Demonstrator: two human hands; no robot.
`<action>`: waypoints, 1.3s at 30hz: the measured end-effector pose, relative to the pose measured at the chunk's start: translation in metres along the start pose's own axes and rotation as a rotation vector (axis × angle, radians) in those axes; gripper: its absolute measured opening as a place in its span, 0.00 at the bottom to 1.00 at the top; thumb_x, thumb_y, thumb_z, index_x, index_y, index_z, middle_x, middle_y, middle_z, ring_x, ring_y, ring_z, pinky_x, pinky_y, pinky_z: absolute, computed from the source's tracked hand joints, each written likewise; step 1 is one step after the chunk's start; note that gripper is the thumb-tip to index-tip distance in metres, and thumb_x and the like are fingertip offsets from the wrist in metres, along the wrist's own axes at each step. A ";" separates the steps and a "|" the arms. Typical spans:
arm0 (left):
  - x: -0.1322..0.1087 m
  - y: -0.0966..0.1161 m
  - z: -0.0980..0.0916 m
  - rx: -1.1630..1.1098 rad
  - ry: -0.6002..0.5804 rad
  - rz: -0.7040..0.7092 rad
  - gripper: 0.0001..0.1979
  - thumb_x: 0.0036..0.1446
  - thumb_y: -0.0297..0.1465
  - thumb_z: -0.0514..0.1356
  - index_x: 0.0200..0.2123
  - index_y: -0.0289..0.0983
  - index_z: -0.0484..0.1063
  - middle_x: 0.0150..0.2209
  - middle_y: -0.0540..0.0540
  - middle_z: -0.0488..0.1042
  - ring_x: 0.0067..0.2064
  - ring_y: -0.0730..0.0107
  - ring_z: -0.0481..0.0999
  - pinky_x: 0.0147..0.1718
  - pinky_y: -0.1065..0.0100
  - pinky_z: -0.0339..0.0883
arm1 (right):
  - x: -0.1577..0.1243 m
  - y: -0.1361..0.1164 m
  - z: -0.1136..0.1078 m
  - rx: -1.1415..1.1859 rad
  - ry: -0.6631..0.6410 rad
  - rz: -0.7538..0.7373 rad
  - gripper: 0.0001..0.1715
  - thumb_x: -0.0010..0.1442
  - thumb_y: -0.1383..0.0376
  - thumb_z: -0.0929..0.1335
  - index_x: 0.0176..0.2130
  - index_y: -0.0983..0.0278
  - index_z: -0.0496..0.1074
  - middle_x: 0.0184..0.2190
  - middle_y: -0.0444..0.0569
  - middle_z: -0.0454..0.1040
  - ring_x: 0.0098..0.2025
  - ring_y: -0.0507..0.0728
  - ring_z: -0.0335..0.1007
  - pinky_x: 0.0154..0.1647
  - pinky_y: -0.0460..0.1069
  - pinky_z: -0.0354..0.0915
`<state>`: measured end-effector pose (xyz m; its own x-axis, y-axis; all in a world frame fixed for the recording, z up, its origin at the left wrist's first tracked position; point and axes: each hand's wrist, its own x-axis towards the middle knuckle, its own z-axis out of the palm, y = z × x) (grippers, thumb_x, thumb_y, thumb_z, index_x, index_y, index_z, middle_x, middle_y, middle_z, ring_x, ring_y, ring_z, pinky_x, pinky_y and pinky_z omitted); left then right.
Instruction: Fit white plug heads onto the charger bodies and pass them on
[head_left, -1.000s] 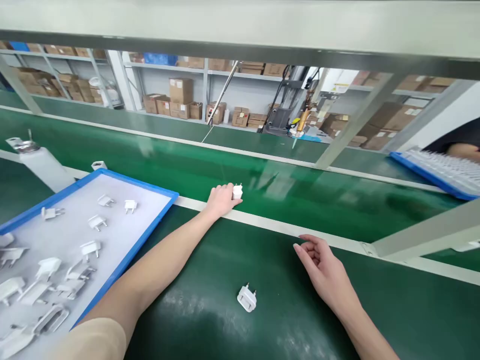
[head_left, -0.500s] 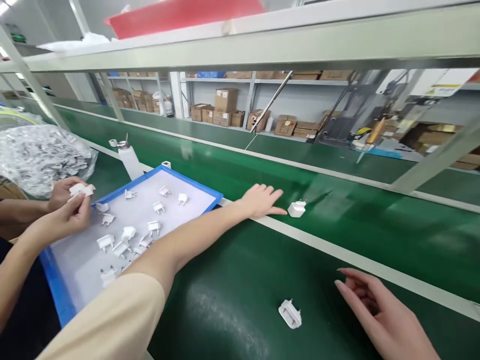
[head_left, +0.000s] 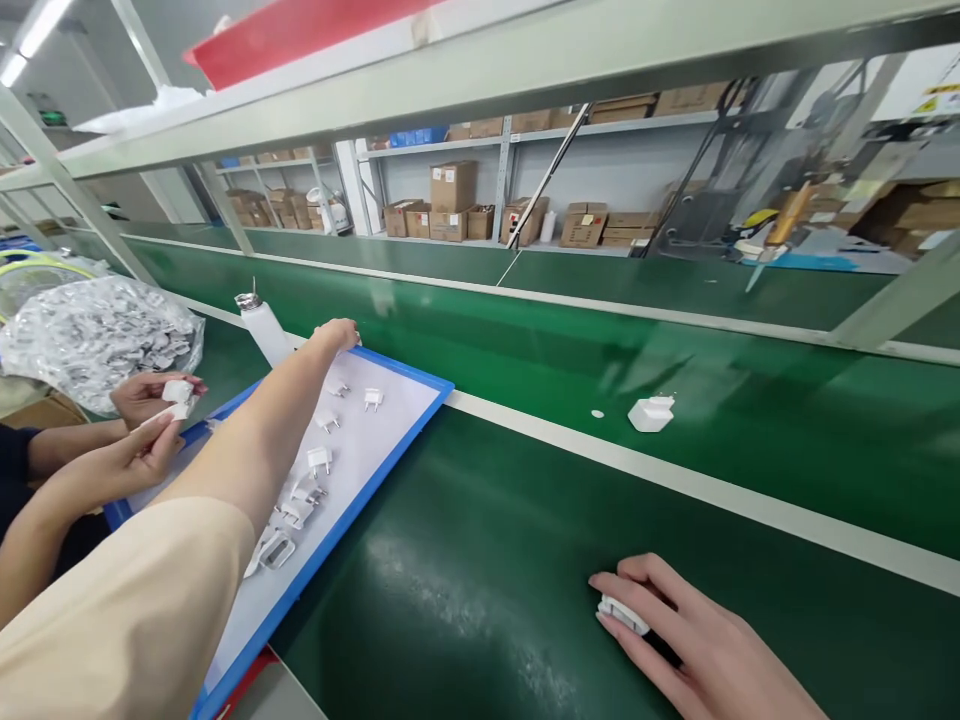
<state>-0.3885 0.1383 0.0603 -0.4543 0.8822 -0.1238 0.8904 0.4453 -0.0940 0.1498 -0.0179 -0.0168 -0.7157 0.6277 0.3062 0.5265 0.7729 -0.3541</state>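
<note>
On the green surface (head_left: 480, 560), the right hand (head_left: 697, 650) curls over a small white plastic plug adapter (head_left: 622, 614); the left hand (head_left: 339, 335) hovers at the far corner of the blue-rimmed white tray (head_left: 385, 472), grip indiscernible.

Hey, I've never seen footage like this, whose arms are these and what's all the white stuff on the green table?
This is one picture from a camera worn on a person's head, looking forward and down, so both arms reaching in from below are the wearer's own. The left hand reaches to the far corner of a blue-rimmed white tray strewn with small white two-pin plug parts; whether it holds anything is unclear. The right hand pinches one white plug part on the dark green bench. A lone white plug lies on the green conveyor belt beyond. The two hands at the left edge are a co-worker's, holding another plug part.
</note>
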 end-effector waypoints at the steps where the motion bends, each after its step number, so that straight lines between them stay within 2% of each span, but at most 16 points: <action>1: 0.001 0.000 0.004 -0.005 -0.013 -0.014 0.19 0.67 0.38 0.61 0.57 0.35 0.70 0.55 0.40 0.73 0.53 0.59 0.76 0.50 0.53 0.75 | 0.001 0.001 0.001 0.008 0.011 0.012 0.17 0.71 0.53 0.64 0.49 0.55 0.78 0.43 0.51 0.77 0.30 0.53 0.78 0.28 0.45 0.71; 4: 0.002 0.013 0.008 -0.009 -0.012 -0.020 0.19 0.67 0.38 0.61 0.57 0.36 0.70 0.55 0.40 0.73 0.53 0.58 0.76 0.51 0.53 0.75 | 0.001 0.004 0.002 0.057 0.044 0.053 0.15 0.71 0.54 0.64 0.51 0.55 0.75 0.44 0.50 0.76 0.33 0.53 0.78 0.29 0.44 0.71; 6: 0.001 0.033 0.005 -0.020 0.019 0.040 0.20 0.67 0.39 0.61 0.57 0.35 0.70 0.56 0.40 0.72 0.54 0.58 0.75 0.52 0.52 0.74 | 0.002 0.006 0.001 0.089 0.077 0.091 0.15 0.71 0.54 0.65 0.52 0.54 0.74 0.45 0.50 0.76 0.35 0.54 0.78 0.31 0.44 0.72; 8: -0.005 0.063 0.000 -0.034 0.052 0.162 0.20 0.68 0.41 0.59 0.58 0.36 0.70 0.56 0.39 0.72 0.54 0.58 0.75 0.53 0.52 0.73 | 0.003 0.007 -0.001 0.111 0.117 0.126 0.14 0.70 0.55 0.66 0.53 0.54 0.74 0.45 0.50 0.76 0.37 0.55 0.78 0.33 0.45 0.73; 10: -0.021 0.104 -0.003 -0.052 0.070 0.335 0.21 0.68 0.43 0.57 0.58 0.39 0.70 0.56 0.39 0.74 0.55 0.56 0.75 0.53 0.56 0.71 | 0.003 0.009 -0.002 0.146 0.175 0.169 0.14 0.69 0.55 0.67 0.52 0.54 0.74 0.44 0.51 0.76 0.38 0.56 0.78 0.34 0.47 0.74; 13: -0.069 0.176 -0.002 -0.094 0.066 0.633 0.24 0.65 0.51 0.58 0.55 0.42 0.72 0.54 0.41 0.77 0.56 0.53 0.76 0.49 0.62 0.69 | 0.002 0.016 -0.004 0.250 0.306 0.314 0.14 0.68 0.55 0.69 0.51 0.56 0.75 0.42 0.51 0.76 0.35 0.55 0.78 0.36 0.49 0.75; 16: -0.138 0.242 0.007 -0.146 0.028 0.968 0.26 0.60 0.57 0.58 0.50 0.44 0.73 0.50 0.45 0.80 0.51 0.53 0.78 0.44 0.65 0.69 | -0.004 0.031 -0.006 0.392 0.473 0.493 0.17 0.64 0.53 0.72 0.49 0.58 0.75 0.40 0.50 0.77 0.35 0.56 0.78 0.40 0.52 0.76; 18: -0.181 0.276 0.017 -0.166 -0.005 1.173 0.26 0.59 0.58 0.59 0.47 0.43 0.73 0.47 0.44 0.81 0.48 0.53 0.80 0.38 0.66 0.68 | -0.011 0.043 -0.010 0.473 0.593 0.618 0.21 0.60 0.51 0.74 0.49 0.59 0.75 0.39 0.50 0.78 0.38 0.58 0.79 0.47 0.55 0.76; 20: -0.213 0.304 0.031 -0.220 -0.034 1.266 0.25 0.60 0.57 0.59 0.45 0.41 0.71 0.44 0.44 0.81 0.45 0.54 0.81 0.34 0.67 0.66 | -0.019 0.054 -0.015 0.559 0.715 0.731 0.25 0.57 0.51 0.76 0.49 0.61 0.76 0.38 0.50 0.79 0.41 0.59 0.80 0.53 0.58 0.74; 22: -0.233 0.326 0.047 -0.333 -0.053 1.262 0.25 0.60 0.57 0.59 0.43 0.41 0.70 0.43 0.45 0.81 0.43 0.56 0.81 0.31 0.67 0.64 | -0.025 0.062 -0.021 0.667 0.838 0.784 0.25 0.57 0.50 0.75 0.48 0.62 0.77 0.39 0.50 0.80 0.43 0.59 0.80 0.57 0.60 0.73; 24: -0.241 0.342 0.061 -0.451 -0.034 1.212 0.25 0.59 0.58 0.59 0.41 0.41 0.69 0.42 0.47 0.81 0.43 0.56 0.81 0.31 0.67 0.62 | -0.030 0.068 -0.026 0.766 0.933 0.774 0.24 0.58 0.49 0.74 0.45 0.63 0.77 0.41 0.50 0.80 0.43 0.59 0.80 0.58 0.61 0.73; 26: -0.245 0.350 0.073 -0.499 0.002 1.160 0.25 0.58 0.58 0.59 0.39 0.41 0.68 0.41 0.47 0.81 0.44 0.55 0.81 0.31 0.66 0.62 | -0.034 0.071 -0.029 0.801 0.954 0.761 0.24 0.60 0.48 0.73 0.45 0.64 0.78 0.41 0.51 0.80 0.44 0.59 0.80 0.59 0.62 0.72; 28: -0.247 0.352 0.079 -0.491 0.034 1.145 0.24 0.58 0.57 0.59 0.38 0.42 0.68 0.40 0.47 0.81 0.44 0.52 0.81 0.31 0.64 0.62 | -0.036 0.070 -0.030 0.756 0.903 0.773 0.24 0.62 0.48 0.72 0.47 0.64 0.78 0.42 0.51 0.80 0.44 0.59 0.79 0.59 0.62 0.72; 31: -0.248 0.348 0.082 -0.482 0.045 1.206 0.22 0.58 0.55 0.59 0.37 0.42 0.68 0.39 0.47 0.81 0.41 0.53 0.81 0.31 0.63 0.62 | -0.037 0.061 -0.030 0.550 0.789 0.770 0.23 0.66 0.48 0.69 0.50 0.61 0.79 0.45 0.51 0.80 0.46 0.60 0.78 0.59 0.62 0.71; 34: -0.245 0.343 0.080 -0.526 0.007 1.289 0.20 0.58 0.53 0.60 0.35 0.42 0.68 0.37 0.49 0.81 0.39 0.57 0.80 0.31 0.63 0.62 | -0.035 0.049 -0.030 0.348 0.695 0.666 0.17 0.68 0.52 0.69 0.50 0.58 0.79 0.48 0.50 0.78 0.51 0.59 0.75 0.58 0.58 0.71; 39: -0.239 0.343 0.079 -0.547 -0.029 1.388 0.21 0.59 0.53 0.60 0.34 0.40 0.69 0.38 0.47 0.81 0.39 0.57 0.80 0.34 0.63 0.65 | -0.033 0.037 -0.032 0.149 0.554 0.492 0.13 0.69 0.61 0.68 0.52 0.57 0.77 0.49 0.51 0.76 0.51 0.59 0.74 0.54 0.56 0.72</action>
<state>0.0231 0.0682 -0.0200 0.7480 0.6392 0.1785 0.4989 -0.7190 0.4839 0.2076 -0.0065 -0.0112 -0.0582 0.8821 0.4674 0.6297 0.3957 -0.6685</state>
